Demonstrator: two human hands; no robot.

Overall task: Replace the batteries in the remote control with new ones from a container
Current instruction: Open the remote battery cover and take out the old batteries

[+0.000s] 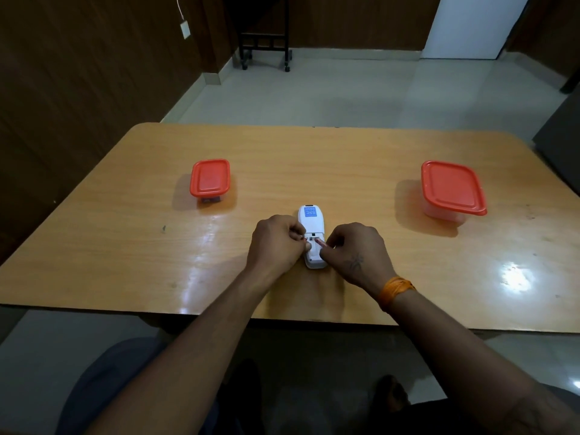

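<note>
Dim room, overhead glare patches on the glossy table (439,277), wide-angle bending at edges, soft focus.

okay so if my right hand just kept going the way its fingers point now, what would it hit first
Probably the left hand. The right hand points leftward across the open back of the remote, fingers on a battery, so past that the other hand's fingers come next. Depth is hard to judge.

Both forearms extended forward, left hand (276,243) and right hand (356,254) close together, fingers (324,254) curled.
</note>
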